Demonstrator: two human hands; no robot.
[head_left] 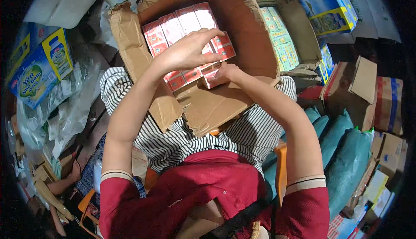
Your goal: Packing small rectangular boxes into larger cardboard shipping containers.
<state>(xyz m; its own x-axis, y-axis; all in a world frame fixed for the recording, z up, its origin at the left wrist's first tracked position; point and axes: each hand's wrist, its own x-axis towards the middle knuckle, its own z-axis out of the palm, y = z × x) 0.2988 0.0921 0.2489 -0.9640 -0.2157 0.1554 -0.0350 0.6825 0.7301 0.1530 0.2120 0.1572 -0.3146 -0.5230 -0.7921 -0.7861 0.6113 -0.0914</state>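
Note:
In the head view, an open brown carton (208, 109) on my lap holds several rows of small red-and-white boxes (188, 20). My left hand (190, 50) reaches across them from the left. Its thumb and fingers curve around a small red box (224, 46) at the right end of the rows, with fingertips at its two edges. My right hand (228, 71), just below, pinches another small red box (211, 77) at the near side of the rows. Part of that box is hidden by my fingers.
Right of the carton stands another open carton (310, 44) with green-and-yellow small boxes (284, 48). Blue-and-yellow packages (43, 66) lie among clear plastic wrap at left. Green sacks (346, 169) and brown cartons (351, 87) crowd the right. Another person's foot (76, 169) shows at lower left.

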